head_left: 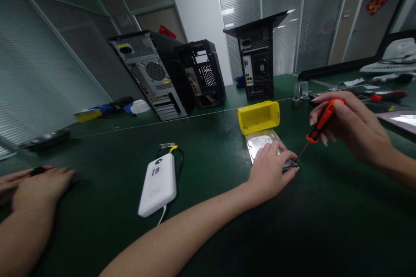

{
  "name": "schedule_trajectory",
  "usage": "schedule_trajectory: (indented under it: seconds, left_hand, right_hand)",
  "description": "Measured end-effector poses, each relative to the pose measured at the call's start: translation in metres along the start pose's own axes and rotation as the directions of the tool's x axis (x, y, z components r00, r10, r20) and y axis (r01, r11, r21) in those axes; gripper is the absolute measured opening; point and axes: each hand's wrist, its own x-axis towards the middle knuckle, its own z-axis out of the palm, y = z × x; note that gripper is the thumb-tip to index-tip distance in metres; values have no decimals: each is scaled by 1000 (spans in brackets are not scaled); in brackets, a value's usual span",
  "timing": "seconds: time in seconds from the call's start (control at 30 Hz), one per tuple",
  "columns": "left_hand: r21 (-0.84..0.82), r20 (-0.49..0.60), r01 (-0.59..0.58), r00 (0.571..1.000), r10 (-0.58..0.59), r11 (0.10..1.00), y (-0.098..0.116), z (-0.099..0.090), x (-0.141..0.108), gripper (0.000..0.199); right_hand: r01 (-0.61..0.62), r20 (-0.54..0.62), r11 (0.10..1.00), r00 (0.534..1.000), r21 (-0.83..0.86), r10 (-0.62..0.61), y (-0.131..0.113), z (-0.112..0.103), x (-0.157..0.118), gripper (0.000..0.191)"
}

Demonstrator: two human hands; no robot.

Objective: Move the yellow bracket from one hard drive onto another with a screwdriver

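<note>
My left hand (271,169) lies over the near end of a silver hard drive (251,143) and hides much of it. Between its thumb and forefinger is a small dark metal part (290,164); whether it belongs to the drive I cannot tell. My right hand (360,132) grips an orange-and-black screwdriver (321,120), slanted down to the left. Its thin shaft meets the dark part, or comes very close to it. Just behind the drive a yellow plastic bin (259,117) lies with its opening toward me.
A white power bank (158,184) marked 18, with a cable, lies left of my forearm. Another person's hands (42,186) rest at the far left. Computer cases (169,69), (256,60) stand along the back. Loose tools (386,96) and a clear container (301,90) are at right.
</note>
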Motion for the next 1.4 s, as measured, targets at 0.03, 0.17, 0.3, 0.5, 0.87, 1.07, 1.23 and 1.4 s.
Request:
schedule_trajectory:
  seconds: [0.03, 0.17, 0.3, 0.5, 0.87, 1.07, 1.23, 1.4]
  left_hand:
    - [-1, 1, 2, 1000, -2, 1000, 0, 0, 0, 25]
    - [-6, 8, 12, 1000, -12, 1000, 0, -1, 0, 24]
    - [-8, 9, 20, 1000, -20, 1000, -1, -1, 0, 25]
    - [-16, 9, 50, 999, -50, 999, -1, -3, 0, 24]
    - [-18, -5, 81, 997, -81, 997, -2, -4, 0, 22]
    - [-28, 6, 89, 996, -88, 996, -2, -5, 1, 21]
    - [-28, 6, 87, 996, -87, 996, -2, -7, 3, 20]
    - [-48, -1, 76, 997, -76, 996, -3, -8, 4, 18]
  right_hand:
    - [5, -3, 1000, 1000, -5, -5, 1, -1, 1, 26]
    - [12, -3, 1000, 1000, -14, -13, 3, -2, 3, 22]
    - [5, 29, 999, 1000, -35, -4, 1, -1, 4, 24]
    - [-12, 16, 999, 1000, -49, 12, 1, 5, 5, 24]
    - [75, -39, 984, 996, -161, -82, 5, 18, 9, 29]
    - [82, -13, 986, 996, -148, -85, 3, 15, 11, 23]
    - [107, -19, 977, 994, -183, -112, 1, 15, 11, 20]
    - [83, -2, 989, 996, -118, -84, 0, 19, 9, 27]
